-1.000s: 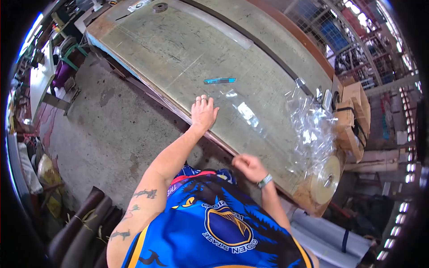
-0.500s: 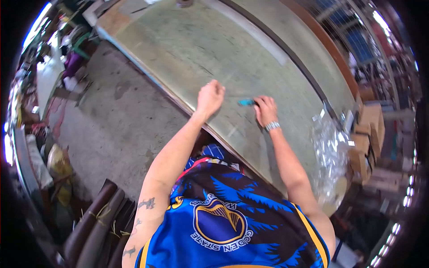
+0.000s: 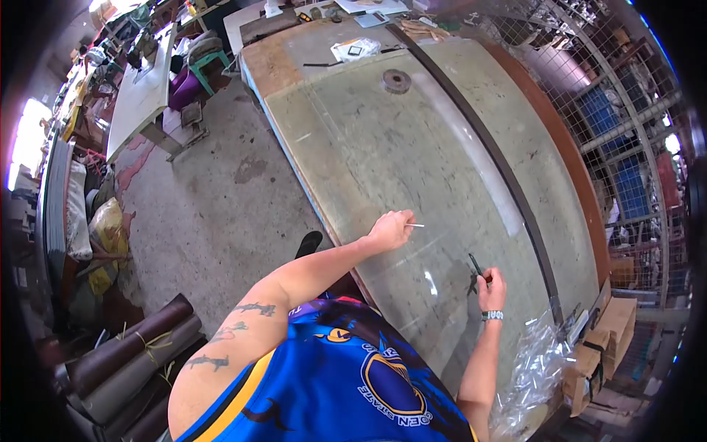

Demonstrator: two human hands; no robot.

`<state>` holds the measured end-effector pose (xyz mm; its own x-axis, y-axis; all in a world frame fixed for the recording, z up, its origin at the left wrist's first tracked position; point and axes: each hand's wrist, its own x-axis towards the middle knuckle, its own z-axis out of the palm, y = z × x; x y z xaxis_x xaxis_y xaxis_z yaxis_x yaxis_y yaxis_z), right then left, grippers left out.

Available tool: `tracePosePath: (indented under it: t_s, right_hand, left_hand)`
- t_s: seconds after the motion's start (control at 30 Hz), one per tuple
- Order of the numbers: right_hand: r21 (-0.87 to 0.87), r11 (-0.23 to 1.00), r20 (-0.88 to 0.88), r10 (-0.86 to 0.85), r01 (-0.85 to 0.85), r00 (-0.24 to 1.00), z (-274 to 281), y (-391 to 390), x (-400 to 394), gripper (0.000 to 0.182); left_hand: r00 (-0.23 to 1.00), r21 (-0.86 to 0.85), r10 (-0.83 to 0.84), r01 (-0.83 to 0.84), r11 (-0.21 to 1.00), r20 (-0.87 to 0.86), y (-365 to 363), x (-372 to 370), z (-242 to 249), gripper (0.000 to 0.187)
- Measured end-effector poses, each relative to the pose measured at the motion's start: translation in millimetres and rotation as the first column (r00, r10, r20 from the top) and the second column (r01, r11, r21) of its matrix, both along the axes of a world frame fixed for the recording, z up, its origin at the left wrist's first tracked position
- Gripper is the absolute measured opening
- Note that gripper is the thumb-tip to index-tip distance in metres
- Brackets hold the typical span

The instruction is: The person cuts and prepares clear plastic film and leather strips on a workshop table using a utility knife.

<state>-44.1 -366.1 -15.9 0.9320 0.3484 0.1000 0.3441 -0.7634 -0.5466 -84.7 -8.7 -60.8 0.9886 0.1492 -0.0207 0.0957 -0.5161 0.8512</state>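
Over the near part of the large greenish work table [image 3: 353, 155], my left hand [image 3: 392, 230] pinches a small thin white stick [image 3: 415, 225], which pokes out to the right of the fingers. Lower and to the right, my right hand [image 3: 492, 289] grips a slim dark tool [image 3: 474, 263] that points up and left. A watch or bracelet [image 3: 492, 315] circles the right wrist. The two hands are apart. What the dark tool is cannot be made out.
A round disc [image 3: 396, 81] and a white packet [image 3: 356, 49] lie toward the far end. A long dark strip [image 3: 490, 140] runs along the table. Clear plastic [image 3: 534, 368] and cardboard boxes [image 3: 600, 353] are at the right. Dark rolls [image 3: 132, 346] lie lower left.
The view has shifted, showing more of the table's far end. Both hands appear lower and further right. A white stick now shows in my left hand; the tool in my right hand points more upward.
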Motion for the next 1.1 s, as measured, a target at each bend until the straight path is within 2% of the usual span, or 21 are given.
tracePosePath:
  t_s: [0.1, 0.2, 0.27, 0.3, 0.33, 0.37, 0.4, 0.43, 0.5, 0.57, 0.63, 0.7, 0.73, 0.77, 0.87, 0.9, 0.93, 1.0, 1.03, 1.07, 1.1]
  right_hand:
    - [0.009, 0.995, -0.056, -0.094, 0.094, 0.994, -25.2, 36.0, 29.0, 0.022]
    - [-0.08, 0.984, 0.058, -0.153, 0.157, 0.987, -36.2, 83.5, 47.3, 0.022]
    - [-0.119, 0.959, 0.095, -0.246, 0.256, 0.965, -46.2, 107.9, 61.0, 0.019]
    - [-0.163, 0.946, 0.096, -0.267, 0.28, 0.959, -41.2, 117.4, 64.3, 0.018]
    - [-0.16, 0.94, 0.202, -0.267, 0.301, 0.942, -43.0, 130.2, 66.6, 0.021]
    - [-0.147, 0.951, 0.188, -0.241, 0.27, 0.952, -37.0, 151.4, 69.1, 0.024]
    - [-0.112, 0.96, 0.176, -0.234, 0.256, 0.956, -22.8, 184.7, 70.8, 0.027]
    - [-0.075, 0.963, 0.16, -0.246, 0.261, 0.956, -11.5, 216.6, 63.7, 0.03]
    - [0.149, 0.964, -0.088, -0.209, 0.22, 0.974, 6.1, 285.9, 51.5, 0.039]
    - [0.438, 0.836, -0.424, -0.132, 0.331, 0.896, 7.4, 346.3, 39.8, 0.042]
    - [0.589, 0.713, -0.586, 0.052, 0.381, 0.809, 2.5, 383.7, 34.9, 0.032]
    - [0.592, 0.719, -0.657, 0.169, 0.364, 0.734, -11.3, 395.9, 36.4, 0.024]
    - [0.592, 0.726, -0.691, 0.234, 0.35, 0.684, -15.0, 396.1, 35.9, 0.02]
    - [0.574, 0.743, -0.695, 0.219, 0.345, 0.685, -13.0, 399.8, 33.2, 0.017]
    - [0.553, 0.755, -0.691, 0.179, 0.352, 0.7, -21.8, 411.1, 30.9, 0.013]
    - [0.542, 0.767, -0.682, 0.163, 0.344, 0.712, -30.1, 414.0, 30.1, 0.012]
    - [0.52, 0.785, -0.677, 0.137, 0.338, 0.723, -36.7, 412.7, 27.8, 0.012]
    - [0.476, 0.816, -0.654, 0.078, 0.329, 0.752, -57.9, 407.3, 26.3, 0.009]
    - [0.469, 0.813, -0.653, 0.056, 0.346, 0.755, -57.1, 405.5, 23.2, 0.01]
    - [0.464, 0.809, -0.65, 0.032, 0.362, 0.76, -55.8, 406.8, 22.3, 0.011]
    - [0.458, 0.801, -0.648, 0.005, 0.385, 0.761, -53.4, 410.4, 23.0, 0.012]
  left_hand:
    - [0.999, -0.096, -0.03, 0.026, 0.995, -0.042, 42.2, 4.5, -4.9, 0.015]
    - [0.992, -0.296, -0.097, 0.067, 0.953, -0.086, 85.6, 13.6, -22.4, 0.015]
    - [0.989, -0.467, -0.116, 0.061, 0.882, -0.091, 115.8, 29.6, -38.5, 0.018]
    - [0.978, -0.474, -0.147, 0.059, 0.878, -0.149, 132.2, 38.0, -21.0, 0.019]
    - [0.962, -0.486, -0.169, 0.045, 0.873, -0.214, 148.1, 44.3, -5.7, 0.02]
    - [0.941, -0.481, -0.192, 0.037, 0.876, -0.278, 167.4, 49.2, 5.4, 0.021]
    - [0.949, -0.408, -0.239, 0.139, 0.902, -0.206, 180.5, 56.7, -4.2, 0.021]
    - [0.946, -0.424, -0.258, 0.156, 0.892, -0.195, 194.3, 63.1, 0.6, 0.021]
    - [0.932, -0.471, -0.317, 0.203, 0.859, -0.176, 213.1, 72.7, 20.6, 0.021]
    - [0.935, -0.552, -0.322, 0.19, 0.812, -0.152, 224.1, 77.5, 28.8, 0.019]
    - [0.942, -0.569, -0.322, 0.216, 0.794, -0.091, 240.0, 80.9, 35.0, 0.018]
    - [0.962, -0.652, -0.263, 0.152, 0.743, -0.076, 250.4, 80.1, 33.0, 0.019]
    - [0.959, -0.62, -0.261, 0.14, 0.772, -0.108, 256.7, 78.5, 34.6, 0.019]
    - [0.956, -0.575, -0.257, 0.132, 0.807, -0.142, 268.7, 77.2, 36.4, 0.02]
    - [0.975, -0.3, -0.215, 0.188, 0.935, -0.061, 312.0, 77.9, 35.4, 0.021]
    - [0.991, -0.165, -0.126, 0.117, 0.979, -0.042, 331.3, 83.0, 48.1, 0.021]
    - [0.997, -0.134, -0.05, 0.057, 0.989, 0.052, 354.6, 93.5, 40.7, 0.02]
    - [0.989, -0.024, 0.104, -0.102, 0.995, 0.109, 406.1, 124.0, 44.8, 0.019]
    - [0.974, 0.11, 0.204, -0.215, 0.97, 0.1, 429.9, 145.9, 44.8, 0.016]
    - [0.946, 0.173, 0.252, -0.288, 0.942, 0.206, 458.7, 169.4, 23.1, 0.013]
    - [0.941, 0.309, 0.253, -0.315, 0.897, 0.226, 482.6, 188.5, 13.9, 0.02]
